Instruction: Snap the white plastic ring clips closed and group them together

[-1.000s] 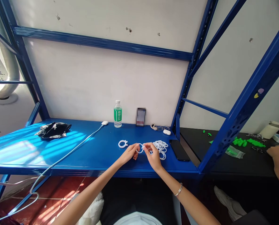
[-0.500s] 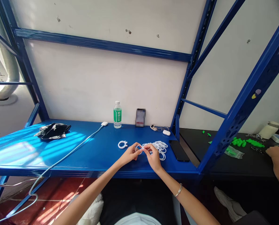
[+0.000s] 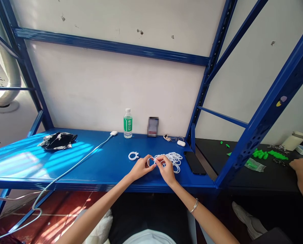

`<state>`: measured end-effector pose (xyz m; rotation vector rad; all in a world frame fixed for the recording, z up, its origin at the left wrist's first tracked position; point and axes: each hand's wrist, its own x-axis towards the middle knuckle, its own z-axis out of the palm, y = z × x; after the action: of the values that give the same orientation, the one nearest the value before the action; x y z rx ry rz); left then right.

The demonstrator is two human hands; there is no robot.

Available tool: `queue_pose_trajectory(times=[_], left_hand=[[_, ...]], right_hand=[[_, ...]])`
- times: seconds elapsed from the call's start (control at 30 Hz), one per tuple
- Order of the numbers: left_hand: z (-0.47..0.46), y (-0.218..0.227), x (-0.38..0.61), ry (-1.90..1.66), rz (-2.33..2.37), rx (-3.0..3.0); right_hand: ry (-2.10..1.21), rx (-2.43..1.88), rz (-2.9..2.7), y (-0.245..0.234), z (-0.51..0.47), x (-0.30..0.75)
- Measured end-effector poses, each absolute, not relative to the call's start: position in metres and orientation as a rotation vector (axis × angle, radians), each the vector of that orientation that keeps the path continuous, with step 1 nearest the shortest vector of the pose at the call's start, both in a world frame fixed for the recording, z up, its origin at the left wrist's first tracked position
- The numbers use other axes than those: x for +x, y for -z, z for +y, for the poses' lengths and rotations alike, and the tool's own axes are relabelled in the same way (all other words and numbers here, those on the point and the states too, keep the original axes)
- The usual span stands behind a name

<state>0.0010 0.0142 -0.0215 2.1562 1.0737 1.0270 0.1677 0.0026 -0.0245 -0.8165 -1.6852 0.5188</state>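
Note:
A small white ring [image 3: 148,162] is held between both hands, just above the blue shelf [image 3: 95,169]. My left hand [image 3: 142,166] is closed around its left side, with the fingertips pinching. From the right, my right hand [image 3: 166,168] pinches at the ring's right edge, its fingertips meeting those of the left. What exactly sits between the fingertips is too small to make out. Behind the right hand lies a heap of white rings [image 3: 176,159], partly covered by it. One separate white ring [image 3: 133,156] with small knobs rests left of the hands.
Along the back stand a water bottle [image 3: 127,124] and a propped phone [image 3: 153,126], with a white earphone case [image 3: 181,143]. A black phone [image 3: 194,163] lies right. A white cable [image 3: 77,165] crosses left, near a black plastic bag [image 3: 58,140]. Another person's hand [image 3: 300,166] is far right.
The view has shifted very slightly. Both hands keep nearly the same pose at the ring, with only small finger movement.

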Motion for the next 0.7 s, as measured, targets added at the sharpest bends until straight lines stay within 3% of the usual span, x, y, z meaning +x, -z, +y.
queue_pose_trajectory(times=[0.7], left_hand=[[0.0154,0.0248,0.0004,-1.083,1.084,2.244]], right_hand=[[-0.605,-0.837,-1.673,0.0258,0.0022,0.1663]])
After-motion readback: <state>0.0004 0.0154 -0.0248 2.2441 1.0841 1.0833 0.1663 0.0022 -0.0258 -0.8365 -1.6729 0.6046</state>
